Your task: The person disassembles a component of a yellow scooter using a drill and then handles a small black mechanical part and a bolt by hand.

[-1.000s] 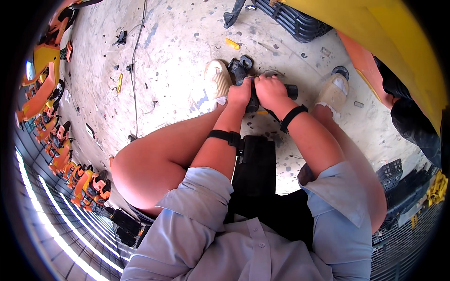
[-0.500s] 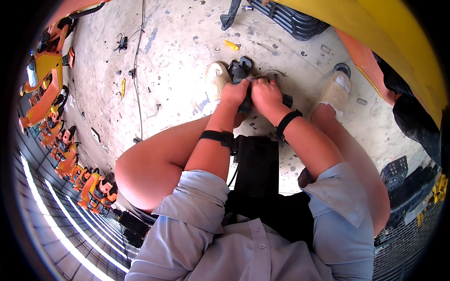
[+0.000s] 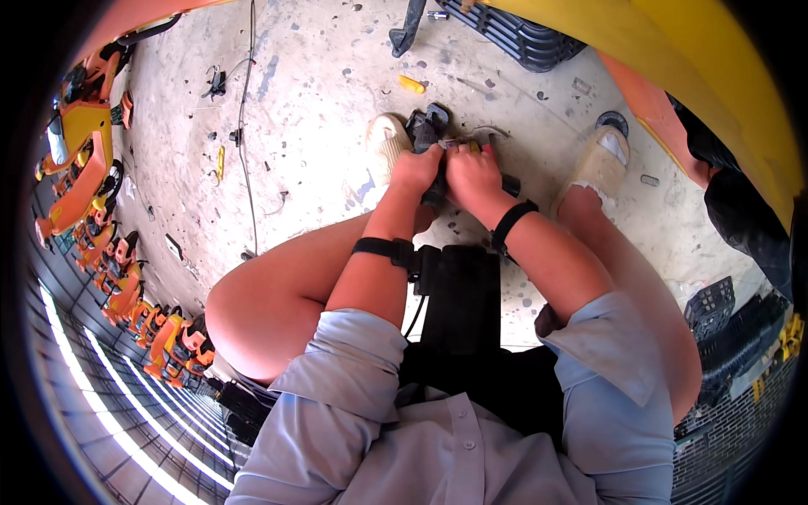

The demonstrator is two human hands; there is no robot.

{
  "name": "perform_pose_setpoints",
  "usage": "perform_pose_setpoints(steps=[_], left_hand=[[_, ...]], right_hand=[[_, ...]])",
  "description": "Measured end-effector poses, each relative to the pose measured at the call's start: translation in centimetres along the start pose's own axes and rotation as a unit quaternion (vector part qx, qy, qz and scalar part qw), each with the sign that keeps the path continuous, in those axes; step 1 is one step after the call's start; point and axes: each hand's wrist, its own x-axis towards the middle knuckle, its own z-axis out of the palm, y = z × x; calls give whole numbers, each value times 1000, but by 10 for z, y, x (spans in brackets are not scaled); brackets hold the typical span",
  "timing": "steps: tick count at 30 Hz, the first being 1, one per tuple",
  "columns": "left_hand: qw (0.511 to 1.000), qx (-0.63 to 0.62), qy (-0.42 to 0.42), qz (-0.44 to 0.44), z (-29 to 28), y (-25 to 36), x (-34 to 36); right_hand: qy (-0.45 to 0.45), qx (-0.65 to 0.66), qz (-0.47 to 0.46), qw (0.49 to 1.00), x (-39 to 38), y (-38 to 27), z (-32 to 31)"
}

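Observation:
Between my feet, my left hand (image 3: 416,172) and my right hand (image 3: 473,177) meet over a dark, angular mechanical part (image 3: 427,124). My left fingers are closed against the part's near right side, thumb pointing toward the other hand. The fingers of my right hand curl inward beside them, pinching at something small that they mostly cover. Just past the right knuckles a thin curved wire or cable (image 3: 492,130) sticks out, with a bit of red next to the fingers. A short black cylindrical piece (image 3: 511,184) shows to the right of that hand.
On the stained floor lie a yellow tool handle (image 3: 411,84), a longer yellow tool (image 3: 220,162) and a dark cable (image 3: 242,126). A yellow and orange body (image 3: 673,50) overhangs the top right. A black slatted panel (image 3: 526,38) is at the top. Orange vehicles (image 3: 80,181) line the left.
My right hand has shifted slightly left and its fingers have turned a little, showing more of the red bit. The left hand stays nearly in place on the part.

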Motion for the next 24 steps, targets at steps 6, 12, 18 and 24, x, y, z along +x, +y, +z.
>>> perform_pose_setpoints(steps=[6,12,18,24], left_hand=[[1000,6,-8,-4,-1,7,-4],[1000,6,-15,-13,-5,10,-9],[999,49,2,-7,-8,12,-14],[999,47,-5,-9,-9,16,-15]], right_hand=[[2,0,-1,1000,1,4,-1],[-11,8,2,1000,0,2,-1],[-3,40,19,999,-4,-2,1],[0,38,9,999,-3,-1,2]])
